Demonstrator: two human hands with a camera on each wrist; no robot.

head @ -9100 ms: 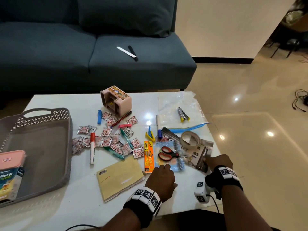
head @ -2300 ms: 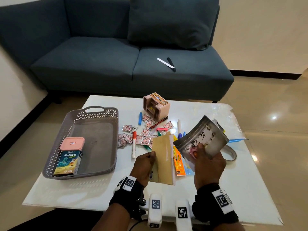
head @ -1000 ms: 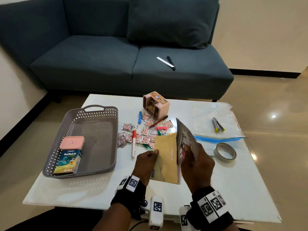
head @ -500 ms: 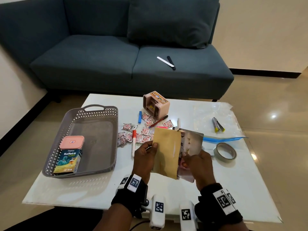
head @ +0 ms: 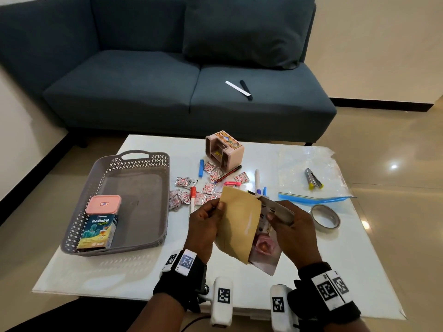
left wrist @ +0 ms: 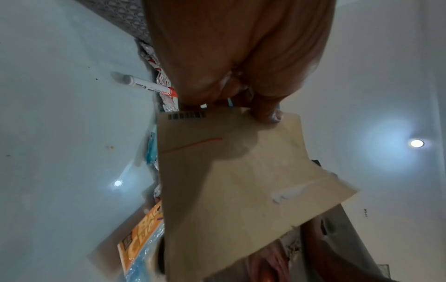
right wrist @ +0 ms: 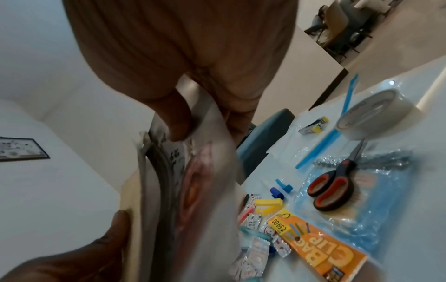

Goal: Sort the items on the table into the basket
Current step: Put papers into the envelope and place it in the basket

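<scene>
My left hand (head: 206, 221) grips a brown paper envelope (head: 237, 226) by its left edge, above the near middle of the white table (head: 347, 271); in the left wrist view the brown envelope (left wrist: 231, 181) hangs from the thumb. My right hand (head: 290, 226) pinches a glossy printed card (head: 266, 245) that lies behind the envelope, top edge between thumb and fingers. The grey basket (head: 134, 188) stands at the table's left, holding a pink-lidded box (head: 103, 204) and a Koflet-H carton (head: 98, 232).
Scattered behind my hands: candy sachets (head: 208, 188), a red-capped marker (head: 192, 200), pens, a pink holder (head: 224, 149), a zip bag (head: 309, 173) and tape roll (head: 326, 218). The right wrist view shows scissors (right wrist: 335, 188) and a bag-clip pack (right wrist: 323, 246). A blue sofa (head: 182, 92) stands beyond.
My right hand has brought the glossy card in behind the envelope, and both are now held together, tilted slightly lower than half a second ago.
</scene>
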